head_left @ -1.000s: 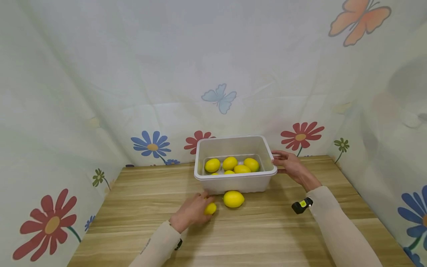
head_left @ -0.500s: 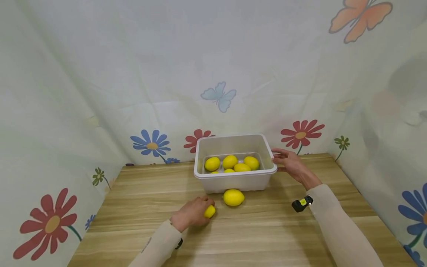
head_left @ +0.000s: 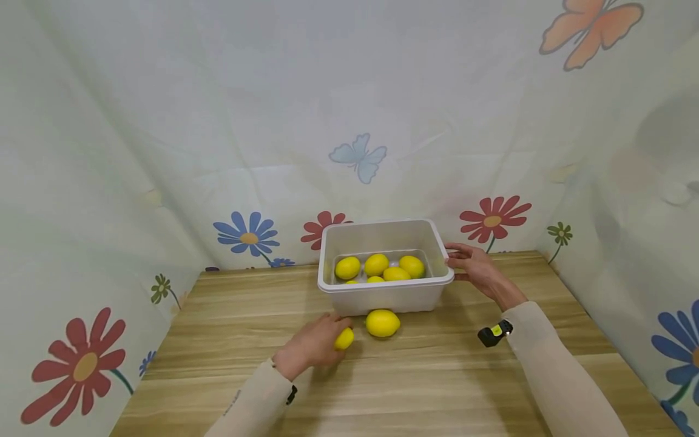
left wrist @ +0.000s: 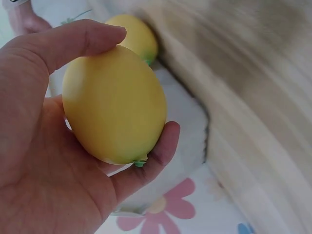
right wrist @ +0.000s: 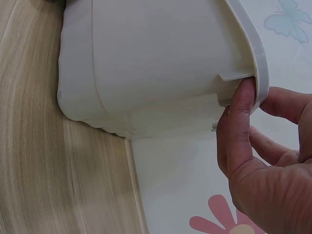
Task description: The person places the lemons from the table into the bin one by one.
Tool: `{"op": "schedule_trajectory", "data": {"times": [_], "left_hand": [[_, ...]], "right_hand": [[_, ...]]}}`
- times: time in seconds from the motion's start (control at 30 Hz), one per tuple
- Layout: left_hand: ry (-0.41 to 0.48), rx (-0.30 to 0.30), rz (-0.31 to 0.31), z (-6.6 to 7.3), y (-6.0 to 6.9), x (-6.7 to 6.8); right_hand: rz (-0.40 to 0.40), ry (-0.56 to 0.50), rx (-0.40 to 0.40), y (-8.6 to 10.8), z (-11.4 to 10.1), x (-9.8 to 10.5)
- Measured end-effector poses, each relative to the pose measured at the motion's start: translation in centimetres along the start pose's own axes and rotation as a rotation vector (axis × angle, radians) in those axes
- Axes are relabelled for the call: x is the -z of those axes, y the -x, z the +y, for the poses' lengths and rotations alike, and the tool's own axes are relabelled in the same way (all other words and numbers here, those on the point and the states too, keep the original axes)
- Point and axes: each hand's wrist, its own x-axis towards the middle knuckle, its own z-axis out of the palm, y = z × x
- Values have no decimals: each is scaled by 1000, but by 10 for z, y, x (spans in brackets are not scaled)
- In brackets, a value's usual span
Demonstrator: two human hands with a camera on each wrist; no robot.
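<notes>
My left hand (head_left: 314, 341) is in front of the white plastic bin (head_left: 382, 298), fingers and thumb curled round a yellow lemon (left wrist: 114, 105) with a small green stem end. Whether that lemon touches the table cannot be told. Just right of it, a second lemon (head_left: 382, 323) lies on the table against or close to the bin's front wall. Inside the bin rest several more lemons (head_left: 377, 265), some partly hidden by the front rim. At the bin's right end, my right hand (head_left: 476, 271) pinches the rim (right wrist: 262, 63) between thumb and fingers.
The wood-grain table (head_left: 426, 382) runs back to a pale curtain (head_left: 273, 121) printed with flowers and butterflies. Curtain also hangs along the left and right sides. The bin stands near the table's back edge.
My left hand drew the lemon slightly nearer, then moved a little back toward the bin with it. The right hand, the bin and the other lemons stay in place.
</notes>
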Motion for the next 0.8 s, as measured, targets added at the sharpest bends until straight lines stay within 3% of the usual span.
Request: {"op": "schedule_trajectory", "data": {"times": [0.23,0.8], "left_hand": [[-41,-24,23,8,3,17],[-12,-24,82,19,10,59]], "right_hand": [[12,1,-8,0,0,0],[11,11,-11,-1,1,1]]}}
